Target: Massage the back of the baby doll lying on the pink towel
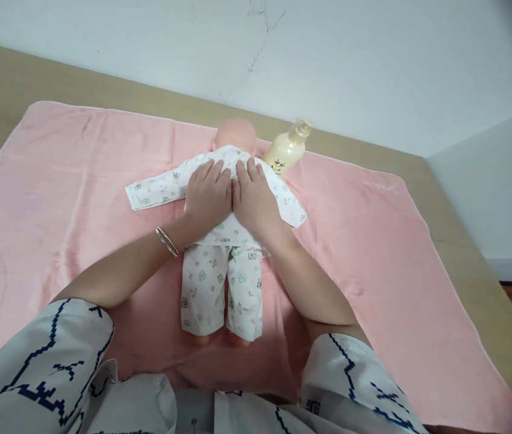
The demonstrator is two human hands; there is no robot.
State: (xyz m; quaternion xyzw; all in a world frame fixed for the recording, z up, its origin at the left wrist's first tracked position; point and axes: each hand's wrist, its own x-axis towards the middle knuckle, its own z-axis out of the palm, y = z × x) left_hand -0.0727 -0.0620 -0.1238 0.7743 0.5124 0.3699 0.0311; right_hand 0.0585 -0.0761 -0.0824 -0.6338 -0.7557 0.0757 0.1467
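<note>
A baby doll (237, 134) in white printed pajamas lies stretched out, its bald head toward the wall and its feet toward me. No face shows on the head. My left hand (209, 191) rests flat on the left side of the pajama top (231, 230), fingers straight. Beside it, my right hand (255, 196) lies flat on the right side of the top, the two hands touching near the middle. Both hold nothing. The pajama pants (204, 289) cover the legs, and the feet peek out below. The doll's hands are hidden in the sleeves.
Under the doll spreads a pink blanket (102, 229) with some wrinkles. A pale yellow pump bottle (287, 147) lies tilted by the doll's head. The blanket covers a wooden table (468, 277), which meets a cracked white wall (350, 66) at the back.
</note>
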